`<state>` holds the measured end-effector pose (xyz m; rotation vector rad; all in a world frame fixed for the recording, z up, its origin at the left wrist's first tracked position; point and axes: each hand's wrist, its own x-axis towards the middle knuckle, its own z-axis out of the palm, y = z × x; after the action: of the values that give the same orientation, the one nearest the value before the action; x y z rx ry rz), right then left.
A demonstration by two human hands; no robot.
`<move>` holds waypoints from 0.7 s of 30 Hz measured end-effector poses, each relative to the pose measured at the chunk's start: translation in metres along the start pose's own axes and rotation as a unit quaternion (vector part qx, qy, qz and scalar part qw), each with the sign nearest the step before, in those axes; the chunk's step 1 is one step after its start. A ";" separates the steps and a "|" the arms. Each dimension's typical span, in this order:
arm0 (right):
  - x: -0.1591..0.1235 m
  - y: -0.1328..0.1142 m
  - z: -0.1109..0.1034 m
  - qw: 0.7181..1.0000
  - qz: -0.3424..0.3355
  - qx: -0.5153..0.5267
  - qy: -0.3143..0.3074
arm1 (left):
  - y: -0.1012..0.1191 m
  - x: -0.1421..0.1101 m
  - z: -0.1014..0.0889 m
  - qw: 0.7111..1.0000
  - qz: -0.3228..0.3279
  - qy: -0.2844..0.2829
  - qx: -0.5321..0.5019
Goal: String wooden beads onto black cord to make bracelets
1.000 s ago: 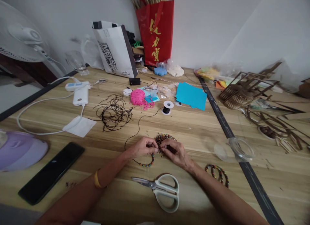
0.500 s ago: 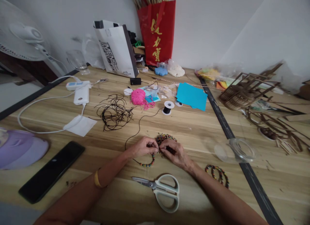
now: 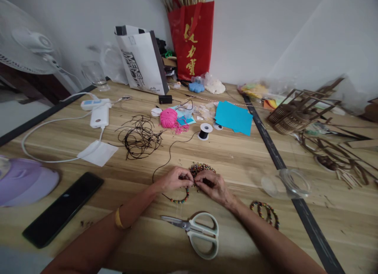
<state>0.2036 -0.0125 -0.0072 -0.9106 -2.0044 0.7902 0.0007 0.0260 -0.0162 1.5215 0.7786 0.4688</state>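
Note:
My left hand (image 3: 176,178) is closed in a pinch on the black cord (image 3: 169,154), from which a short row of coloured beads (image 3: 180,200) hangs in a curve onto the table. Fingertip to fingertip with it, my right hand (image 3: 213,186) pinches at the cord's end; a bead between those fingers is too small to make out. Behind both hands lies a pile of loose multicoloured beads (image 3: 202,168), partly covered by the right fingers. The cord runs back to a white spool (image 3: 204,131). Scissors (image 3: 193,230) with pale handles lie slightly open in front of the hands.
Beaded bracelets (image 3: 265,211) lie beside my right forearm. A tangle of black cord (image 3: 138,140), pink yarn (image 3: 169,118) and blue sheets (image 3: 234,117) sit farther back. At left are a black phone (image 3: 63,209) and a power bank (image 3: 99,115); at right, a clear round container (image 3: 295,183).
Both hands stay almost where they were, fingertips together, with only tiny finger movements. Nothing else has visibly moved.

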 end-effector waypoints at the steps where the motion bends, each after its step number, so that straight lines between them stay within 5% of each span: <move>1: 0.000 -0.001 0.000 1.000 -0.004 0.003 -0.004 | 0.000 0.000 0.000 1.000 -0.001 -0.001 -0.001; 21: 0.002 -0.002 -0.001 0.999 -0.038 0.028 -0.005 | 0.005 -0.001 -0.001 1.000 0.014 -0.015 -0.018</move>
<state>0.2027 -0.0111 -0.0046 -0.7950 -2.0032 0.8063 0.0005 0.0266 -0.0112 1.5043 0.7213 0.4774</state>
